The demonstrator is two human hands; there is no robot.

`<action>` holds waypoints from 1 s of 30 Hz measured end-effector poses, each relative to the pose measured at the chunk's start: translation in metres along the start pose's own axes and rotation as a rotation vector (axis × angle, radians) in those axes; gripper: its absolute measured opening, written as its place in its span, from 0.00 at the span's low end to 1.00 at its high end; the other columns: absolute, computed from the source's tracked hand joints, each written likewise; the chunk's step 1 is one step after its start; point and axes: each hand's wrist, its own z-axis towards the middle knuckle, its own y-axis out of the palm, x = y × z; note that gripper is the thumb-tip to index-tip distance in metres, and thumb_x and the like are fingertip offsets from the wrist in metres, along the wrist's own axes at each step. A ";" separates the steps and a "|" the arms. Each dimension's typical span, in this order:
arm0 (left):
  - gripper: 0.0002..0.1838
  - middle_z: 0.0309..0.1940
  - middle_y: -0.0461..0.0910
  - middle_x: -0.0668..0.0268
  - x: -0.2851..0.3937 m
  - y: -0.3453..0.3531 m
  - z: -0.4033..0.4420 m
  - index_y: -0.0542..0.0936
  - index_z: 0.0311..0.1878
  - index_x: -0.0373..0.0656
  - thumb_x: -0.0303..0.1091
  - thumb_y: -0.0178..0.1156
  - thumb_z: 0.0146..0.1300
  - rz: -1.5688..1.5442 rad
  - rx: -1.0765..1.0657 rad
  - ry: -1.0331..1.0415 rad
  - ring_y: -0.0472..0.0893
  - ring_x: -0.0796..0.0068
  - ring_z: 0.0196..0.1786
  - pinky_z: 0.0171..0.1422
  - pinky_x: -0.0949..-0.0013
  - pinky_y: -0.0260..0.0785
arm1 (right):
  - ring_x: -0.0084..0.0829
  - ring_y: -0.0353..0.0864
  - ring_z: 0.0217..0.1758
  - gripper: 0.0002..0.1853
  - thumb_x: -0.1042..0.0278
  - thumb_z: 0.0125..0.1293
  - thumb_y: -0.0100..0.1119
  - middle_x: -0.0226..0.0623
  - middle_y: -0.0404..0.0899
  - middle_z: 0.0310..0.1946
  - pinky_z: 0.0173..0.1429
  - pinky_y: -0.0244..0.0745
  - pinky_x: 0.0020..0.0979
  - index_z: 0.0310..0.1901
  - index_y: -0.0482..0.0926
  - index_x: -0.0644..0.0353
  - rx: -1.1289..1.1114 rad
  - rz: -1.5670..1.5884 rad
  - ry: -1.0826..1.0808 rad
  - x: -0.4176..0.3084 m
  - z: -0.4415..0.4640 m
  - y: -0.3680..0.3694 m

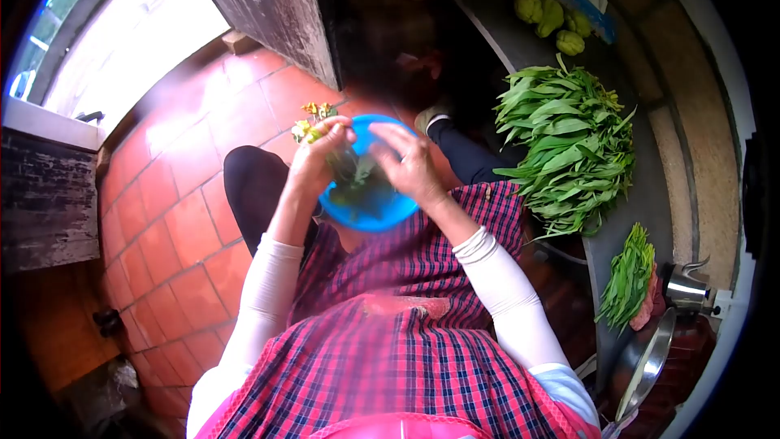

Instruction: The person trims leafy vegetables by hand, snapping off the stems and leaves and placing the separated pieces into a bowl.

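Note:
My left hand is closed on a leafy sprig with yellowish leaves or flowers, held at the left rim of a blue plastic basin. Over the basin's right side is my right hand, its fingers stretched out and apart, blurred by motion. I see nothing held in it. Dark green leaves lie in the basin, partly hidden by the hands and smeared. The basin sits at my lap, above a checked apron.
On the dark ledge at right are a large heap of long green leaves, a smaller green bundle, several chayotes, a metal pot and a metal pan. Red tiles cover the floor; a worn wooden door stands upper left.

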 end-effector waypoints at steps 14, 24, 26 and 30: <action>0.11 0.54 0.73 0.66 -0.026 0.120 -0.015 0.79 0.44 0.38 0.36 0.54 0.71 0.367 -0.176 0.176 0.71 0.76 0.57 0.63 0.70 0.62 | 0.43 0.78 0.53 0.20 0.65 0.69 0.53 0.48 0.77 0.49 0.56 0.71 0.37 0.58 0.72 0.68 0.194 -0.027 -0.066 -0.052 -0.058 -0.028; 0.36 0.57 0.70 0.61 -0.052 0.209 -0.059 0.62 0.67 0.39 0.34 0.68 0.58 0.540 -0.471 -0.241 0.71 0.70 0.60 0.60 0.66 0.67 | 0.45 0.82 0.42 0.18 0.70 0.65 0.58 0.50 0.80 0.46 0.48 0.76 0.34 0.56 0.73 0.67 0.472 -0.174 -0.139 -0.091 -0.142 -0.109; 0.34 0.60 0.69 0.60 -0.051 0.221 -0.053 0.64 0.65 0.37 0.35 0.68 0.58 0.653 -0.605 -0.071 0.70 0.71 0.61 0.61 0.67 0.65 | 0.43 0.83 0.41 0.19 0.72 0.65 0.59 0.50 0.80 0.44 0.47 0.76 0.34 0.56 0.73 0.66 0.660 -0.256 0.003 -0.110 -0.171 -0.144; 0.25 0.54 0.74 0.61 -0.050 0.192 -0.040 0.72 0.57 0.33 0.36 0.66 0.61 0.774 -0.605 -0.107 0.74 0.71 0.55 0.58 0.70 0.66 | 0.22 0.80 0.34 0.12 0.70 0.70 0.54 0.34 0.82 0.35 0.38 0.74 0.25 0.51 0.76 0.64 0.854 -0.154 0.429 -0.163 -0.240 -0.233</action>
